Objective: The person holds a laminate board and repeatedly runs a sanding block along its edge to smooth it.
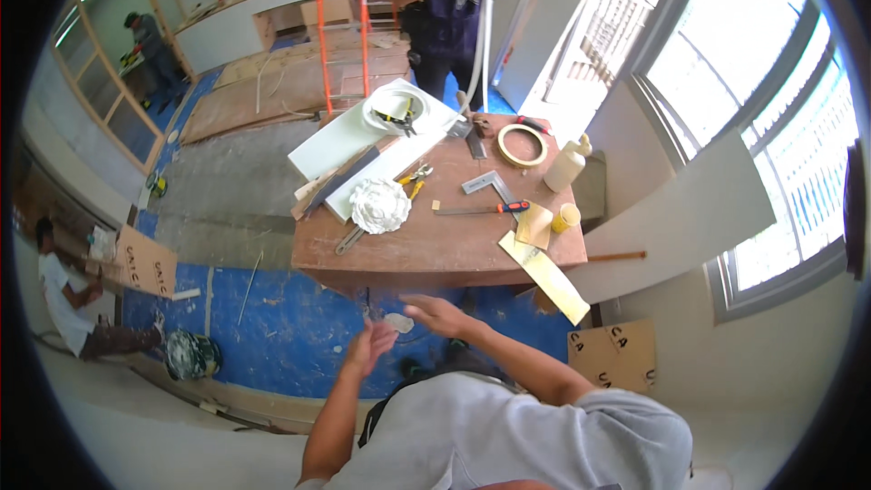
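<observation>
And here I have the left hand (369,347) and right hand (437,316) apart, fingers extended, by the near side of the brown worktable (408,252), where an orange-and-black-handled file (500,209) lies beside a metal square (481,182).

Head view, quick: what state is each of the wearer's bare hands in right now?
Left bare hand: open, nothing visibly held.
Right bare hand: open and flat, nothing visibly held.
</observation>
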A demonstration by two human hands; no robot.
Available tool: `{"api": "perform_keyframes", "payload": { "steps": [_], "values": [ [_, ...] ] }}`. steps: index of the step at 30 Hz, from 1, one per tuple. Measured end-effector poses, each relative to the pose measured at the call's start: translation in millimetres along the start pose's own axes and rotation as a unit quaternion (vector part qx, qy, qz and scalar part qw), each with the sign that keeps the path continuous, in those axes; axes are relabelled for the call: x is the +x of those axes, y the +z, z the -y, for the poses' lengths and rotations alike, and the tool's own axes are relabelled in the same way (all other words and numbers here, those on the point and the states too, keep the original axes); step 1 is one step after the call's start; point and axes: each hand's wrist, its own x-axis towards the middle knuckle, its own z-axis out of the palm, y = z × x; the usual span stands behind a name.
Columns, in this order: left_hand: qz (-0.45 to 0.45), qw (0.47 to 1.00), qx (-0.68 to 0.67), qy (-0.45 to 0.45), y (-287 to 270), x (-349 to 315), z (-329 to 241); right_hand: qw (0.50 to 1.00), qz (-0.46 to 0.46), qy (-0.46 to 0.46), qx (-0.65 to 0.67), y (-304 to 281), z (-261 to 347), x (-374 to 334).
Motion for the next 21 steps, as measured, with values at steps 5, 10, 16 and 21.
{"api": "perform_keyframes", "payload": {
  "steps": [5, 10, 16, 21],
  "values": [
    [-0.141, 0.819, -0.524, 0.187, 194, 1, -164, 0.974, -0.043, -0.144, -0.172, 33, 79, 76],
    [0.088, 0.925, -0.297, 0.221, 123, 47, -190, 0.943, -0.026, -0.228, -0.241, 1, 88, 70],
    [0.154, 0.920, -0.309, 0.186, 129, 112, -163, 0.948, -0.034, -0.209, -0.236, -44, 59, 53],
    [0.080, 0.937, -0.297, 0.167, 205, 145, -140, 0.973, -0.089, -0.089, -0.192, -94, 41, 54]
  ]
}}
